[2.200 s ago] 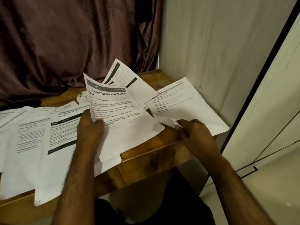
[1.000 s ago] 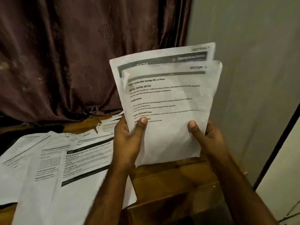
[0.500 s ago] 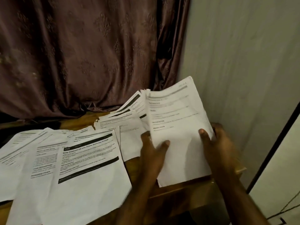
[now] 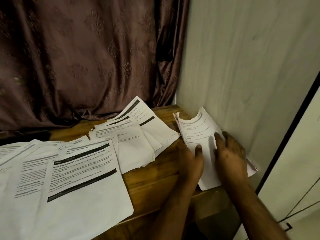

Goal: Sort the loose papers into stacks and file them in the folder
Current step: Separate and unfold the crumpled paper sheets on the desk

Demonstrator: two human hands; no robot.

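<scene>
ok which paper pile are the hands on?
The small stack at the table's right end against the wall: left hand and right hand both rest on it. The fanned middle pile and left sheets lie untouched.

Left papers [image 4: 20, 170] cut by edge

A big curtain [image 4: 78, 58] hangs at the back. It is dark brown with a bit of purple in it, and it has a faint flower pattern pressed into the cloth. It falls in soft folds, and its bottom edge bunches up where it meets the back of the wooden table [image 4: 152, 184]. The table is brown (you can see the lines of the wood grain). On the right stands a pale wall [image 4: 242, 66], touching the table's far right corner. A thin dark strip [image 4: 294, 122] runs slanting down the right side.
</scene>
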